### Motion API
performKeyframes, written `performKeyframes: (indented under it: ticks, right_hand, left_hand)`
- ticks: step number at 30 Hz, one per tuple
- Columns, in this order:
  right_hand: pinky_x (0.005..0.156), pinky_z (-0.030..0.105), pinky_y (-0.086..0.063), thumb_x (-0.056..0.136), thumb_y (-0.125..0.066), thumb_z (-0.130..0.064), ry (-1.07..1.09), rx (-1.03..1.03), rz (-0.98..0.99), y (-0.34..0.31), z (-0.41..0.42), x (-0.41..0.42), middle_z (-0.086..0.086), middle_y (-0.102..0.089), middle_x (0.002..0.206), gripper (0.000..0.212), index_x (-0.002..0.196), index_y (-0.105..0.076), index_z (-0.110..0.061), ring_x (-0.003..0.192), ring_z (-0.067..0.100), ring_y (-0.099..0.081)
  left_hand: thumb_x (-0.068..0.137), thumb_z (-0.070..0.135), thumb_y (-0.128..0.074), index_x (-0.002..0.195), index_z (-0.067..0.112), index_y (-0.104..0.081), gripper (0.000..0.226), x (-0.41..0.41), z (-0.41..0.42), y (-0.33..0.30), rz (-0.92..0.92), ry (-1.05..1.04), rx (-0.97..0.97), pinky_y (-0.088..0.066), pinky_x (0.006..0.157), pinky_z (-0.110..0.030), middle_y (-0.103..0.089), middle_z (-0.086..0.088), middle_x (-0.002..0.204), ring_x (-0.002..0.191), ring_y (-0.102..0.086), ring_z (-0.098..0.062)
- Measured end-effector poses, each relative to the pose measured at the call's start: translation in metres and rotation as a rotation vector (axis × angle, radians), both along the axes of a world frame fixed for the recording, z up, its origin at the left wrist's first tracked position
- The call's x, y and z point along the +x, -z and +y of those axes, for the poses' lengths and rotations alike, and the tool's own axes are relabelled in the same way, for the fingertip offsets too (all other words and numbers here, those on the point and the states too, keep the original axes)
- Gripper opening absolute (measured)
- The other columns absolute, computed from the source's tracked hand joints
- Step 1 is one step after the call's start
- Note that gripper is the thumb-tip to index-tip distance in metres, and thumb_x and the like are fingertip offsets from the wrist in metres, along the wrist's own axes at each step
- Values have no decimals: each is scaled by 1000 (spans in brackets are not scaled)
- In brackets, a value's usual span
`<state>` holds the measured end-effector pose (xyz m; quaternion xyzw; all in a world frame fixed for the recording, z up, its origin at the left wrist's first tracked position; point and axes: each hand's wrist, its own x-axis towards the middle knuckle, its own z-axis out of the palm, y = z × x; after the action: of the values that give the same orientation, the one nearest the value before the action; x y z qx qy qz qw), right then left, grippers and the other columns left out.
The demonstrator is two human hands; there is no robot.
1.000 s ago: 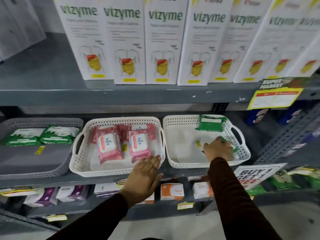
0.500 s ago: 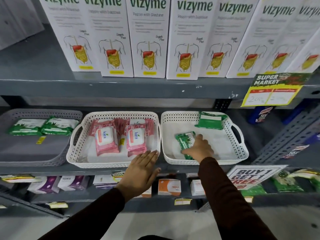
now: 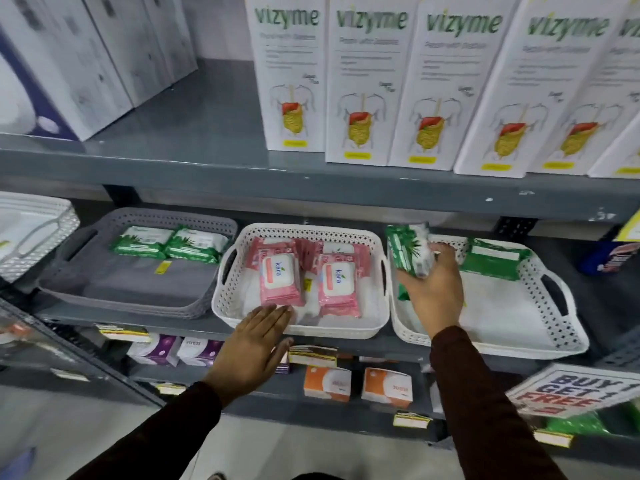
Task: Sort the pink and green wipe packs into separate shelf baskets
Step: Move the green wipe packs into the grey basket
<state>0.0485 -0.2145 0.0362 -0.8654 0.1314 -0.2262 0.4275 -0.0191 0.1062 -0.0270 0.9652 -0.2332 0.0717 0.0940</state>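
Note:
My right hand grips a green wipe pack, lifted and tilted over the left end of the right white basket. Another green pack lies at that basket's back, and a bit of green shows under my hand. The middle white basket holds several pink wipe packs. My left hand is flat and empty, fingers resting on that basket's front rim. The grey basket on the left holds two green packs at its back.
Tall white Vizyme boxes line the shelf above. Part of another white basket sits at far left. Small boxes fill the shelf below, with a "Buy 1 Get 1 Free" sign at lower right.
My right hand has closed on a green pack in the right basket and lifted it up and leftward. The left hand stays at the middle basket's front. The view shifted left.

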Motion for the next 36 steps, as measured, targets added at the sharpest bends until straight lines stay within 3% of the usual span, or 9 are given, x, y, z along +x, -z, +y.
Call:
performKeyframes:
  ticks: [3,8,12,20,24,27,30,33,36]
  right_hand:
    - [81,36,-54,66,-85,-27,-149,-33,-56,-9,60,6,2,-64,118,65,120,-48,-25,100,22,-62]
    - [81,39,-52,67,-83,-30,-379,-88,-24,-5,176,18,4,-64,119,62,120,-51,-23,104,24,-59]
    - [81,38,-52,69,-77,-38,-526,-175,-24,-5,268,27,4,-62,119,59,120,-51,-26,107,27,-60]
    - [79,40,-50,76,-74,-30,-603,-414,80,7,394,59,18,-58,119,58,128,-51,-16,109,38,-56]
    - [94,47,-48,89,-67,-31,-630,-581,308,38,419,70,25,-49,131,53,134,-47,-10,116,43,-52]
    - [102,49,-45,95,-58,-35,-644,-571,361,43,425,67,26,-49,132,47,133,-51,-8,121,44,-49]
    - [98,44,-47,98,-50,-27,-634,-446,267,27,411,57,24,-55,128,42,134,-52,-8,119,41,-52]
    - [77,42,-55,95,-49,-15,-530,-271,40,6,374,43,23,-70,103,30,120,-62,-8,93,38,-67]
    - [76,38,-55,90,-53,-7,-422,-157,-77,-6,316,33,19,-72,99,26,112,-68,-6,86,36,-68]
  left_hand:
    - [102,43,-29,144,11,-43,55,1,38,-1,-16,-23,-12,-28,114,-43,-48,-8,147,138,-40,-25]
    - [99,40,-33,144,5,-41,57,4,112,-5,-29,-115,-10,-24,115,-46,-40,-11,151,142,-32,-30]
    - [101,42,-28,144,4,-42,59,6,169,-7,-22,-163,-6,-24,115,-45,-41,-12,150,140,-35,-30]
    - [103,45,-21,141,4,-46,62,6,246,-9,-14,-174,-8,-27,114,-44,-45,-11,148,138,-40,-28]
    - [102,43,-27,142,5,-45,58,4,256,-7,-19,-160,-18,-26,116,-43,-45,-10,148,139,-38,-26]
    - [101,40,-34,142,4,-44,56,4,254,-6,-32,-175,-48,-25,116,-44,-44,-11,148,140,-36,-26]
    - [100,38,-36,141,3,-46,55,6,237,-6,-50,-156,-57,-26,116,-44,-46,-12,146,139,-38,-27]
    - [100,38,-35,138,2,-49,55,7,205,-6,-49,-124,-83,-28,115,-44,-51,-13,143,136,-42,-28]
    - [100,38,-34,139,1,-48,55,11,166,-9,-58,-83,-137,-28,115,-45,-49,-13,144,137,-40,-28]
